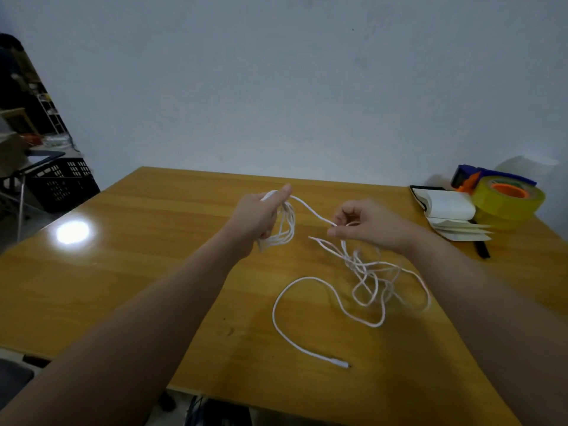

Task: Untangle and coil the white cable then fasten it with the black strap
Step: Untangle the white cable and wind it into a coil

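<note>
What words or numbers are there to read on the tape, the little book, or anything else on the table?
No text here can be read.
Tape roll: small coloured marks near its orange middle, too blurred to read.
Notebook: its open pages look blank, with no writing visible.
White cable: no print visible.
Table: no label or sign.
</note>
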`<control>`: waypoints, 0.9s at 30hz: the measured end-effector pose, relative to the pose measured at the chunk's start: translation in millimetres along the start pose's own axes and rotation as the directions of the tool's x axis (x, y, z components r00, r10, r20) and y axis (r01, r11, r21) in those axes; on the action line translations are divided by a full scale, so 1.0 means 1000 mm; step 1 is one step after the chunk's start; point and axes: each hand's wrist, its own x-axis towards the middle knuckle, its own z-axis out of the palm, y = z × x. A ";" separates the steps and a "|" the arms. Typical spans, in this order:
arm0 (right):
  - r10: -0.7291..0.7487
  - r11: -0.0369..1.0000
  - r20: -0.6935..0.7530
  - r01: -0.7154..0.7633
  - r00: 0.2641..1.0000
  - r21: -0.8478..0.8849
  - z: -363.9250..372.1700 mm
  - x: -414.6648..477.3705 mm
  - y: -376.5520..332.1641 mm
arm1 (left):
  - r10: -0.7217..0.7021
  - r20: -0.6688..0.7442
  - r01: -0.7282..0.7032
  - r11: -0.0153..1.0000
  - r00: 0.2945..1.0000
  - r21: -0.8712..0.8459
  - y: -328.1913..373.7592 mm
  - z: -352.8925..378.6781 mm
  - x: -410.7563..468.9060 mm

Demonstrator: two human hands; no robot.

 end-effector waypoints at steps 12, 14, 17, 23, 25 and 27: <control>0.290 0.934 -0.381 -0.173 0.878 0.313 0.008 0.001 0.019 | -0.076 -0.152 0.013 0.926 0.985 -0.378 -0.013 -0.001 0.004; 0.397 0.917 -0.459 -0.328 0.795 0.226 0.010 0.001 0.048 | -0.083 -0.208 -0.041 0.850 0.975 -0.526 -0.006 -0.005 0.004; 0.499 0.827 -0.464 -0.562 0.732 0.003 0.013 -0.009 0.082 | -0.122 -0.207 -0.070 0.681 0.971 -0.729 -0.002 -0.016 0.008; 0.332 0.826 -0.488 -0.498 0.807 -0.263 0.012 0.002 0.032 | -0.082 0.044 0.092 0.806 0.996 -0.585 -0.004 0.000 0.003; 0.165 0.958 -0.525 -0.262 0.835 -0.116 0.013 0.003 -0.003 | -0.076 0.087 0.111 0.838 0.993 -0.534 -0.003 0.006 0.002; 0.083 0.986 -0.268 -0.041 0.960 0.159 0.018 -0.003 -0.038 | -0.073 0.106 0.117 0.853 0.992 -0.509 -0.001 0.011 0.001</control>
